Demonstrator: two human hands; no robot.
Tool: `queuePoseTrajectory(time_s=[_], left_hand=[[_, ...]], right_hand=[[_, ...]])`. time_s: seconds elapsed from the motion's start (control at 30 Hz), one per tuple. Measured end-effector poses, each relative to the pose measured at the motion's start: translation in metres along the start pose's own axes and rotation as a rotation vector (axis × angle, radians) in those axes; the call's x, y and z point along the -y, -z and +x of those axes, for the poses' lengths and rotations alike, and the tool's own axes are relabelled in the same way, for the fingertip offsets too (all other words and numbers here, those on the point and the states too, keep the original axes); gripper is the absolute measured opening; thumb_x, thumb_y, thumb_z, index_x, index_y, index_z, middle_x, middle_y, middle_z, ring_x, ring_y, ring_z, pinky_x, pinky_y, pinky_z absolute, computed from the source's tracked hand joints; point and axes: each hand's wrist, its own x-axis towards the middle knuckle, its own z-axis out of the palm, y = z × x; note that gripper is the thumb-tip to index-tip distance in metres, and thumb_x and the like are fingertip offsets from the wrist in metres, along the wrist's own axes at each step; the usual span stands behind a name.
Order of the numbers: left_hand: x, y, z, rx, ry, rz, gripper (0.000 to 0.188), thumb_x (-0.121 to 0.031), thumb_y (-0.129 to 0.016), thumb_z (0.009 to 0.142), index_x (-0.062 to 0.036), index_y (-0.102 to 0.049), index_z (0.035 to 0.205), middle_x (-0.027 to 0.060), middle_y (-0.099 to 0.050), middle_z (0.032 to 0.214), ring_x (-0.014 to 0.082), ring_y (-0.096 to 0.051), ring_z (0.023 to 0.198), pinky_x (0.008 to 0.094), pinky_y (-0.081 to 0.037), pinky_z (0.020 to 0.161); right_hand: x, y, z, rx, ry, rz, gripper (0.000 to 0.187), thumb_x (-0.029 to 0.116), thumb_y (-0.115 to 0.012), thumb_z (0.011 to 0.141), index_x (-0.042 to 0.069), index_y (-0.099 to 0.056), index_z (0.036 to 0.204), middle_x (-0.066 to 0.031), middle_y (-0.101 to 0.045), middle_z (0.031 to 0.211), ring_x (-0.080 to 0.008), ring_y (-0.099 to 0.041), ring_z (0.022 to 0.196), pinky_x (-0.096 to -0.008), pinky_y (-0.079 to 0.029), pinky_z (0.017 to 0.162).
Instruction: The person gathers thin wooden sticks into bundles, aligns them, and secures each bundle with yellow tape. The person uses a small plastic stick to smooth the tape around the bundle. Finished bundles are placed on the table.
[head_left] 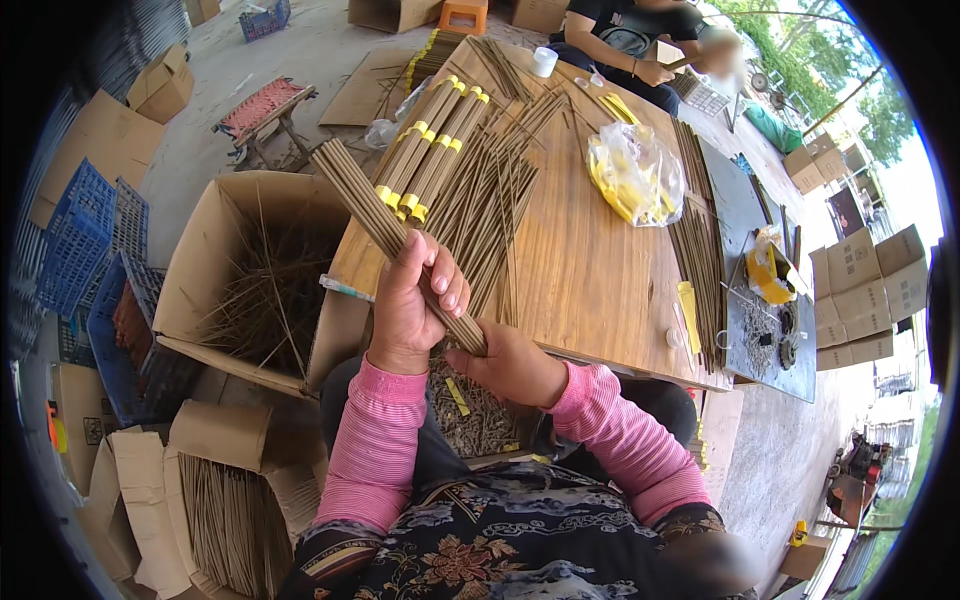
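Note:
A bundle of thin brown incense sticks (358, 198) slants up to the left in front of me, over the table's near edge. My left hand (415, 300) is closed round its lower half, thumb on top. At the bundle's lower end, my right hand (512, 366) grips the sticks, its palm partly hiding the ends. Beyond my left hand, bundles with yellow paper bands (432, 140) lie side by side on the wooden table (580, 275). Loose incense sticks (485, 200) are spread beside them, crossing at various angles.
Left of the table, an open cardboard box (190, 290) holds tangled sticks; another box (225, 515) below holds straight ones. A plastic bag with yellow strips (635, 175) lies on the table. Right of it are a stick row (695, 250) and dark board (765, 340). Another person (630, 50) sits opposite.

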Motion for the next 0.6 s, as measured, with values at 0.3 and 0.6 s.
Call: queuePoseTrajectory(time_s=[0.3, 0.6], left_hand=[[-0.014, 0.015, 0.006, -0.318, -0.176, 0.043, 0.032, -0.038, -0.059, 0.082, -0.0146, -0.044, 0.066, -0.0022, -0.045, 0.054, 0.0099, -0.045, 0.045, 0.0236, -0.039, 0.043], [0.015, -0.002, -0.002, -0.304, -0.028, 0.086, 0.033, -0.037, -0.061, 0.081, -0.0098, -0.047, 0.071, 0.0012, -0.046, 0.054, 0.0139, -0.047, 0.046, 0.0269, -0.041, 0.043]], right_hand=[[-0.015, -0.004, -0.003, -0.154, 0.066, -0.409, 0.024, 0.021, -0.058, 0.08, -0.001, -0.048, 0.077, -0.021, -0.054, 0.062, -0.0373, -0.056, 0.06, -0.0424, -0.045, 0.054], [-0.02, -0.002, 0.004, -0.184, 0.04, -0.287, 0.028, 0.024, -0.063, 0.078, -0.002, -0.051, 0.084, -0.0202, -0.057, 0.07, -0.0336, -0.058, 0.065, -0.0381, -0.045, 0.057]])
